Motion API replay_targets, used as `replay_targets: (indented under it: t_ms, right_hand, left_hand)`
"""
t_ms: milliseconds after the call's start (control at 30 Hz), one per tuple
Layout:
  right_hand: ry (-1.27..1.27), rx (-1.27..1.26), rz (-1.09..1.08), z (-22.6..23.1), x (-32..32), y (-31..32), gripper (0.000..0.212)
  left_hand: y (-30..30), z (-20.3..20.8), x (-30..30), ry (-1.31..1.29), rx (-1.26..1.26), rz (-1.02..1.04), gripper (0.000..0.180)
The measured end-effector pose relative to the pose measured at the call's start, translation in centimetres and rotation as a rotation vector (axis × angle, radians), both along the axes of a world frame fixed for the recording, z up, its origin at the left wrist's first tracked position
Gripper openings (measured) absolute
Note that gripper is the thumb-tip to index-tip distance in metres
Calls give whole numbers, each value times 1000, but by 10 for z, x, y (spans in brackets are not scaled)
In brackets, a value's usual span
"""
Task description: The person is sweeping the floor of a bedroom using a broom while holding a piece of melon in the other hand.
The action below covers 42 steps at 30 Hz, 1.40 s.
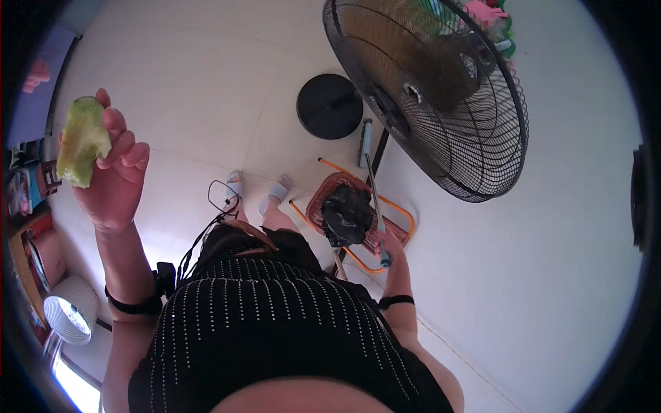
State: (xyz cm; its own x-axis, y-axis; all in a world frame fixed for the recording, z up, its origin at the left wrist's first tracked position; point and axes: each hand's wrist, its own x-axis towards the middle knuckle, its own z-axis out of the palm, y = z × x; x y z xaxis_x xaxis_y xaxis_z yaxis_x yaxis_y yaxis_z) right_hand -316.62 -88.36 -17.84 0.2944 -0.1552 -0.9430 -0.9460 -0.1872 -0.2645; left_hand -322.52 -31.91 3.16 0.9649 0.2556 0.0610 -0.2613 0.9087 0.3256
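My left hand [113, 189] is raised at the left with a pale green piece of fruit [84, 144] between its thumb side and bent fingers. The fruit is long and ragged-edged, as if bitten; its kind is unclear. My right hand [392, 242] reaches low on the right, at the upper end of a long grey brush handle [376, 199]. That handle passes across the hand, and most of the fingers are hidden, so I cannot tell whether they grip it. Beside this hand, a black plastic bag [346, 213] fills a reddish-brown basket-like seat [318, 206] with orange tubular legs.
A large black-caged fan [441, 103] looms at upper right, its round base [329, 107] on the tiled floor [200, 76]. The brush head [365, 141] rests near the wall [523, 275]. At left are shelves [31, 255] and a white lamp [72, 318]. Dark cords [196, 251] hang before me.
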Motion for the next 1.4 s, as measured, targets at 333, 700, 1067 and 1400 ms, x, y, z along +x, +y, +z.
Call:
replay_targets:
  t_ms: [333,700,1067,1400]
  right_hand:
    - [-244,4,-125,28,-60,95,46]
    - [-254,98,-208,25,-4,111,56]
    - [-173,204,-216,-85,127,66,22]
    - [-43,-38,493,-187,190,77,24]
  left_hand:
    - [76,-36,-23,11,-65,-126,54]
    - [80,-43,-27,15,-90,-69,51]
    - [13,-39,-41,87,48,66,51]
    - [-69,-31,-72,182,119,285,52]
